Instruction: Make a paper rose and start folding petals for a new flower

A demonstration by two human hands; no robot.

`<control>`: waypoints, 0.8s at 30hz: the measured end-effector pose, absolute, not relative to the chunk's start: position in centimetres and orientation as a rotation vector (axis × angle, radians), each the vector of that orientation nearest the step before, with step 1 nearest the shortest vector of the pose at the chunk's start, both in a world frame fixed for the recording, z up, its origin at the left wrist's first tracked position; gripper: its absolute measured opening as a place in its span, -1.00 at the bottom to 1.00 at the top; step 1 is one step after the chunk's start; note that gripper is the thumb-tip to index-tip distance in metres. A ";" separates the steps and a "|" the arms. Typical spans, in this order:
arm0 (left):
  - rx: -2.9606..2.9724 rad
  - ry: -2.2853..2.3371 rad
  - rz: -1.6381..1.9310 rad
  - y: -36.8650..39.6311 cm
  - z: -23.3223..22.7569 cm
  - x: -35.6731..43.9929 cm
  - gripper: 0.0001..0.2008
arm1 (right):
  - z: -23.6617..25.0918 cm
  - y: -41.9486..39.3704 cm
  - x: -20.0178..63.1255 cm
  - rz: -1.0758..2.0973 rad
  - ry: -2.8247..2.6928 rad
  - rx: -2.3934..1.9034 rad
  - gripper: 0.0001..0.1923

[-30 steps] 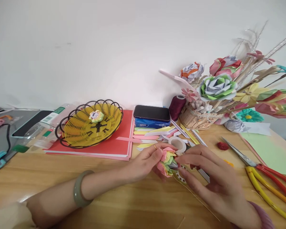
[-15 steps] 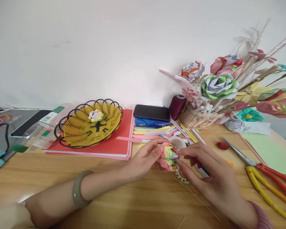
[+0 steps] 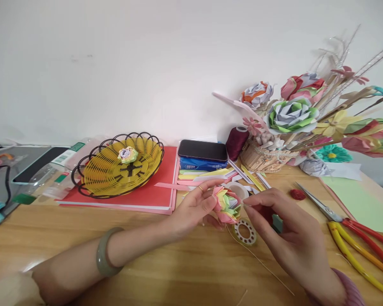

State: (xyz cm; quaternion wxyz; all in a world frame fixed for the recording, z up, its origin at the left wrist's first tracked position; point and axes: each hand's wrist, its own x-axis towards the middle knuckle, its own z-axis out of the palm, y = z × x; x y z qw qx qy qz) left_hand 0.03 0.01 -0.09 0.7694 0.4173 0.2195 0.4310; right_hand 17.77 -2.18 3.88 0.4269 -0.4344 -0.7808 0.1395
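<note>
A small layered paper flower (image 3: 227, 205) in pink, yellow, green and white sits in my left hand (image 3: 191, 211), its thumb pressed on the left petals and the other fingers behind. At the flower's right edge, my right hand (image 3: 292, 238) has thumb and forefinger pinched together; whatever is between the tips is too small to make out. From beneath the flower a thin thread (image 3: 262, 260) runs down to the right across the table. A ring with round holes (image 3: 252, 236) lies just below the flower, and a white roll (image 3: 241, 190) stands partly hidden behind it.
To the left a yellow basket (image 3: 94, 170) holding another paper flower rests on red paper (image 3: 169, 170). Behind my hands are paper strips (image 3: 207, 174), a phone (image 3: 202, 150) and a purple thread spool (image 3: 238, 144). Scissors (image 3: 335, 216) lie right, near a flower-filled pot (image 3: 264, 160).
The flower has turned so its centre shows more. My right hand's fingertips have drawn slightly up and away from its middle to the edge, uncovering more of the holed ring.
</note>
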 end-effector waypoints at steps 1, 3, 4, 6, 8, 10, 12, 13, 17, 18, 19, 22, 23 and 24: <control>0.901 0.469 0.932 0.0 0.0 0.0 -0.50 | 4.0 -2.3 17.8 0.351 -1.939 -1.088 -0.89; 0.894 0.460 0.920 -0.1 0.1 0.0 -0.53 | 4.2 -2.4 17.9 0.349 -1.936 -1.055 -0.88; 0.889 0.454 0.915 -0.1 0.2 0.0 -0.54 | 4.4 -2.5 17.9 0.347 -1.947 -1.025 -0.86; 0.873 0.433 0.909 -0.2 0.4 0.0 -0.57 | 4.6 -2.7 18.0 0.341 -1.975 -0.971 -0.83; 0.868 0.402 0.907 -0.3 0.5 0.0 -0.59 | 4.7 -2.8 18.0 0.318 -1.985 -0.941 -0.81; 0.872 0.389 0.913 -0.3 0.5 0.1 -0.61 | 4.7 -2.7 17.9 0.311 -1.976 -0.938 -0.81; 0.883 0.387 0.914 -0.3 0.3 0.1 -0.62 | 4.6 -2.7 17.9 0.328 -1.965 -0.948 -0.81; 0.891 0.391 0.912 -0.3 0.2 0.1 -0.61 | 4.5 -2.7 17.9 0.342 -1.961 -0.953 -0.82; 0.932 0.413 0.920 -0.3 0.0 0.0 -0.52 | 4.2 -2.7 17.9 0.347 -1.956 -0.958 -0.87; 0.938 0.418 0.932 -0.3 0.0 0.0 -0.50 | 4.2 -2.7 17.8 0.338 -1.956 -0.977 -0.88; 0.945 0.421 0.943 -0.2 0.0 0.0 -0.49 | 4.1 -2.7 17.8 0.327 -1.956 -1.008 -0.90; 0.992 0.411 0.946 -0.2 0.4 0.1 -0.51 | 4.1 -2.6 17.6 0.292 -1.961 -1.100 -0.93; 1.006 0.401 0.949 -0.2 0.5 0.1 -0.53 | 4.1 -2.6 17.5 0.285 -1.965 -1.116 -0.93; 1.012 0.391 0.951 -0.2 0.7 0.1 -0.53 | 4.1 -2.6 17.4 0.279 -1.967 -1.120 -0.93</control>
